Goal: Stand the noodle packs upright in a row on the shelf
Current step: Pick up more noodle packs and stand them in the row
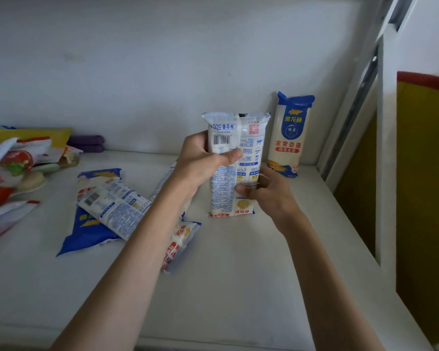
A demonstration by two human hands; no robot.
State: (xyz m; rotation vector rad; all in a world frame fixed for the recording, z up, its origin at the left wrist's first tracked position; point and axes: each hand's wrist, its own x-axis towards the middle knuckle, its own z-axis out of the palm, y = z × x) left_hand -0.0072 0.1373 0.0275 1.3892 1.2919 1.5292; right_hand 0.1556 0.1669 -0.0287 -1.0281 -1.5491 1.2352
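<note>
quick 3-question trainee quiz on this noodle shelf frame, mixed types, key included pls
1. True or false: one noodle pack already stands upright against the back wall.
2. The held pack shows its: A) barcode side, upside down B) front, right way up C) torn-open end
3. Which hand grips the held pack near its upper half?

Key: 1 true. 2 A. 3 the left hand; the right hand steadies it lower down.

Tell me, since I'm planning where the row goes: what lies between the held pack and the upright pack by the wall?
Nothing: in the head view only bare shelf separates the held pack from the upright pack.
</note>
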